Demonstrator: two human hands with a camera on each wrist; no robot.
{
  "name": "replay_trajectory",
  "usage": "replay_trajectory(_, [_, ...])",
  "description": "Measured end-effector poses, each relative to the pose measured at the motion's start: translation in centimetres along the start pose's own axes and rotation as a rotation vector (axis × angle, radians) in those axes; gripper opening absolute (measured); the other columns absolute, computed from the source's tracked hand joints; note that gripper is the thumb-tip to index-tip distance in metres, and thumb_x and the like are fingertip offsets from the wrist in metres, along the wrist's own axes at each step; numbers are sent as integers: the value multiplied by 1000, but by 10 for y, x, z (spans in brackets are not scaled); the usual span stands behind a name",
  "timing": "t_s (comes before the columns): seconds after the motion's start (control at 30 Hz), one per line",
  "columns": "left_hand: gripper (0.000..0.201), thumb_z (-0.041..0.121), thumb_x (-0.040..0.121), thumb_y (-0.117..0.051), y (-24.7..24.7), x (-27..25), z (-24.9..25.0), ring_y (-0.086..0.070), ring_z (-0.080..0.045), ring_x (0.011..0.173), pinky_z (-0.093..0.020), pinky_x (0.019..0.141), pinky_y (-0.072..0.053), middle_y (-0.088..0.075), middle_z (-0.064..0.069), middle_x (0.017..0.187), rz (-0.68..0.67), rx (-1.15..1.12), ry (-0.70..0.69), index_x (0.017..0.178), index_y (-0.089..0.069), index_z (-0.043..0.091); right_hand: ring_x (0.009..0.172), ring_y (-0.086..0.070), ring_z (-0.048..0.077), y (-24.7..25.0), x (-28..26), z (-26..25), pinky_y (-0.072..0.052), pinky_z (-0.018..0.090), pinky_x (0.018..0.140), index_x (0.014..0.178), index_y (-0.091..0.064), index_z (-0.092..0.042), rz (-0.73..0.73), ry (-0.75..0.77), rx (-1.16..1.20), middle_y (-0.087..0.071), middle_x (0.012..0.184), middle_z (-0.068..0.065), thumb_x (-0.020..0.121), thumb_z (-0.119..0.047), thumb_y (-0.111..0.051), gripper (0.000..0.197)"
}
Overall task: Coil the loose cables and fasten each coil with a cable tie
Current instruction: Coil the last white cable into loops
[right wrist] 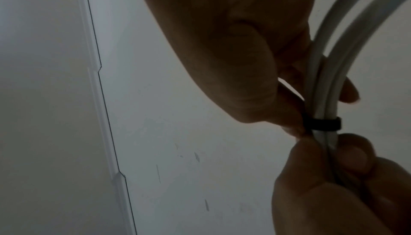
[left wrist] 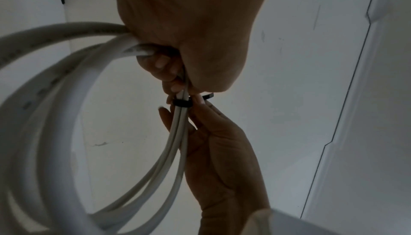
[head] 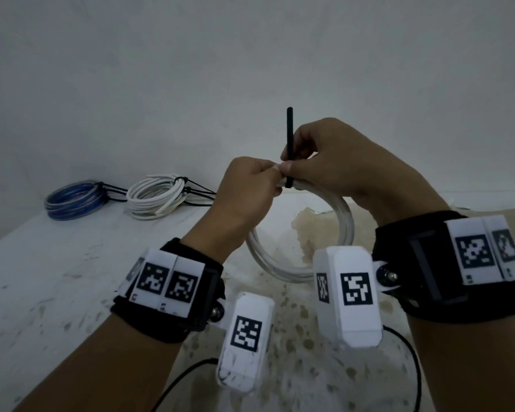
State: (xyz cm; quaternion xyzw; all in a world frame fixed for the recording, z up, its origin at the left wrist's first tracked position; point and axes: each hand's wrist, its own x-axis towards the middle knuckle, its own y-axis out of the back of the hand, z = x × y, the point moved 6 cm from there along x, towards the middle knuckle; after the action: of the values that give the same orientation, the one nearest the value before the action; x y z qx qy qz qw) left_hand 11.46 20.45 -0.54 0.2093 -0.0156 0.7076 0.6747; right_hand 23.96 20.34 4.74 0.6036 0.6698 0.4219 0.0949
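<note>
Stained white table (head: 57, 281), grey wall (head: 250, 55)

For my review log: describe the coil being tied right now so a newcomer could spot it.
Above the stained table, both hands meet. The left hand and right hand grip the white coil, a black cable tie sticking up. The blue coil and the other white coil lie behind.

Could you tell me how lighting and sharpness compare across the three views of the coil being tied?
Head view: dim but even, the black plastic cable tie crisp, frame edges bowed by the wide lens. Left wrist view: left hand backlit, the near loops of the white round cable coil blurred. Right wrist view: darkest, right hand almost a silhouette, yet the tie band stays readable.
</note>
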Motion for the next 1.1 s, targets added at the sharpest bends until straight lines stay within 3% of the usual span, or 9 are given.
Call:
replay_trajectory(0.17, [31,15,98,-50,5,1,-3,-34,-10,43,-26,51,-26,-50,-5,60,68,68,6,86,-72,-3,82,-63,12,2,3,4,-46,19,68,92,-71,-11,-45,-36,-135,-66,84,-3,87,-19,-70,9])
replay_trajectory(0.33, [34,17,100,-49,17,3,8,-40,-4,43,-23,48,-31,-51,2,57,79,79,-59,75,-72,16,76,-71,20,4,4,6,-59,37,78,83,-73,-9,136,-46,135,-72,77,4,82,-20,-76,12])
replay_trajectory(0.43, [33,18,101,-48,18,1,13,-47,-11,56,-23,50,-33,-51,-3,59,75,116,-116,85,-72,2,65,-72,26,1,3,2,-62,43,70,80,-70,-4,153,-47,253,-72,73,10,86,-20,-73,17])
replay_trajectory(0.53, [30,17,101,-48,15,-2,19,-52,-4,57,-20,55,-43,-58,7,59,41,107,-175,89,-75,14,61,-72,27,2,1,5,-62,41,62,80,-65,5,157,-118,342,-71,72,13,93,-18,-66,26])
replay_trajectory(0.63, [28,16,101,-48,13,-6,31,-63,-11,72,-36,77,-56,-71,1,78,11,117,-298,99,-76,21,58,-71,31,7,0,10,-62,41,56,83,-61,9,182,-158,344,-69,79,18,96,-15,-62,27])
replay_trajectory(0.73, [28,21,98,-47,12,-7,36,-65,-33,80,-53,78,-55,-72,-15,84,14,145,-370,96,-75,22,53,-70,30,10,2,7,-61,46,55,80,-61,2,223,-122,235,-69,74,17,97,-17,-61,25])
replay_trajectory(0.83, [33,28,93,-46,14,-6,38,-63,-36,77,-53,74,-53,-69,-13,77,32,199,-386,94,-77,16,50,-69,26,11,3,0,-60,44,52,80,-61,-6,269,-52,111,-69,74,12,97,-20,-61,22])
replay_trajectory(0.97, [31,26,94,-47,15,-8,42,-57,-12,64,-40,67,-49,-64,9,67,27,223,-458,96,-76,13,47,-68,26,11,2,4,-59,39,47,81,-63,0,248,-111,260,-68,72,18,96,-18,-62,23])
replay_trajectory(1.1, [27,21,97,-49,8,-15,42,-58,-22,63,-42,61,-48,-66,0,69,60,194,-539,95,-74,10,40,-63,17,12,-2,12,-52,24,41,82,-67,5,227,-189,345,-65,60,12,96,-17,-62,26])
